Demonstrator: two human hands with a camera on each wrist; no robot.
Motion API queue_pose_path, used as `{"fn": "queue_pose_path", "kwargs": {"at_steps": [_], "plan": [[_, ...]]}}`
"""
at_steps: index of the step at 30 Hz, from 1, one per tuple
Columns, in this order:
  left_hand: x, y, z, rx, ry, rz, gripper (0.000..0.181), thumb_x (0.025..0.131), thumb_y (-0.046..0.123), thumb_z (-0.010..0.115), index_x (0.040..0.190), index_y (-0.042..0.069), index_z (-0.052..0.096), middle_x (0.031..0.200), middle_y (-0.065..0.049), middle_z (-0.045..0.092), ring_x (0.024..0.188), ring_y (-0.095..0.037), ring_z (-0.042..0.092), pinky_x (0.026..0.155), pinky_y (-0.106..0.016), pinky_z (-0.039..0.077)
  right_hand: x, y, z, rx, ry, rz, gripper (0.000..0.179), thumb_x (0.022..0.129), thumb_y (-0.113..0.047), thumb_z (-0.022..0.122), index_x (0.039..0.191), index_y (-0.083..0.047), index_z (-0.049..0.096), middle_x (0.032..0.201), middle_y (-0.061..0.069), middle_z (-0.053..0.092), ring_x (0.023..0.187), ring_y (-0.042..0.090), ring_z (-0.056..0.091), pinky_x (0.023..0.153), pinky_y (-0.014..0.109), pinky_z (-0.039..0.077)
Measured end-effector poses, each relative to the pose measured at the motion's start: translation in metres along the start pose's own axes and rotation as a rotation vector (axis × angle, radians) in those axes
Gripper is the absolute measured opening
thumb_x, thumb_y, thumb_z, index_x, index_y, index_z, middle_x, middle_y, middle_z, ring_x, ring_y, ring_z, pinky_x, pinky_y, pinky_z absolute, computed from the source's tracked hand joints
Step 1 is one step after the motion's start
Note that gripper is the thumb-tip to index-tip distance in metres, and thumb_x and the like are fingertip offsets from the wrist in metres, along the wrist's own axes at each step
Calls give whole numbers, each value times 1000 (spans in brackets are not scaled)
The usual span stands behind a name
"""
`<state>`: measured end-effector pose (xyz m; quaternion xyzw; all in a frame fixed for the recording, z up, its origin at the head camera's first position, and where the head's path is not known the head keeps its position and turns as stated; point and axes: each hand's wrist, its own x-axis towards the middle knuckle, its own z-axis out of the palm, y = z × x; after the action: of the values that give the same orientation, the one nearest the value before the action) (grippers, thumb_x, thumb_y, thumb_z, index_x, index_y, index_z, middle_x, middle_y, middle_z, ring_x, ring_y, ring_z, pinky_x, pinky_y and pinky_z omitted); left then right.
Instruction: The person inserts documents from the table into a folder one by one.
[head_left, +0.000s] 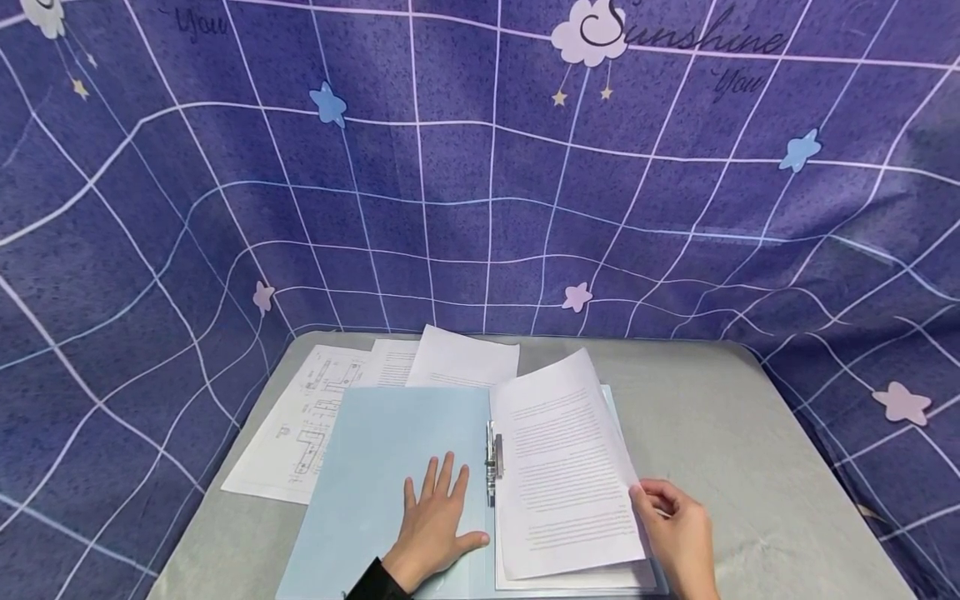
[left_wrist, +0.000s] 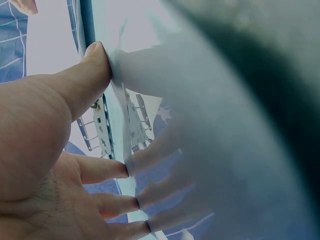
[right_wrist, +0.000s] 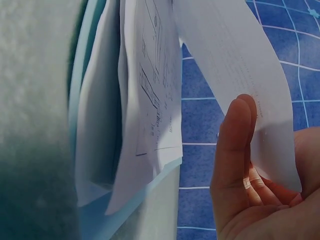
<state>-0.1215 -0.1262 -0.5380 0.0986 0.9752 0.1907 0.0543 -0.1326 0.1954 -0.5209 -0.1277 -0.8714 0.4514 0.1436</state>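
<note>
A light blue folder (head_left: 405,425) lies spread on the table, with a metal clip (head_left: 492,462) along its spine. My left hand (head_left: 438,521) rests on the bare inner cover with its fingers spread; in the left wrist view its fingertips (left_wrist: 137,201) touch the glossy surface. At the right edge of the folder my right hand (head_left: 678,525) pinches the edge of a printed sheet (head_left: 566,467) between thumb and fingers. That sheet is raised and bowed above the other papers. Beneath it, in the right wrist view, lie more sheets (right_wrist: 155,100), the top one with a line drawing.
Behind and left of the folder are loose papers: a sheet with technical drawings (head_left: 277,450), a text page (head_left: 393,362) and a mostly white sheet (head_left: 465,358). The grey tabletop (head_left: 720,417) extends to the right. A blue patterned cloth (head_left: 465,167) hangs around the back and sides.
</note>
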Motion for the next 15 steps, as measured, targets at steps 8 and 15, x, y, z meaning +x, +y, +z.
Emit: {"fn": "queue_pose_path", "kwargs": {"at_steps": [8, 15], "plan": [[-1, 2, 0, 23, 15, 1, 100, 73, 60, 76, 145, -1, 43, 156, -27, 23, 144, -48, 14, 100, -79, 10, -7, 4, -2, 7, -39, 20, 7, 85, -14, 76, 86, -7, 74, 70, -1, 70, 64, 2, 60, 59, 10, 45], [0, 0, 4, 40, 37, 13, 101, 72, 62, 75, 144, -1, 44, 155, -27, 24, 143, -49, 15, 99, -80, 11, -11, 11, -2, -16, -78, 67, 10, 85, -13, 75, 88, -4, 73, 67, -1, 65, 61, 3, 55, 56, 14, 43]]}}
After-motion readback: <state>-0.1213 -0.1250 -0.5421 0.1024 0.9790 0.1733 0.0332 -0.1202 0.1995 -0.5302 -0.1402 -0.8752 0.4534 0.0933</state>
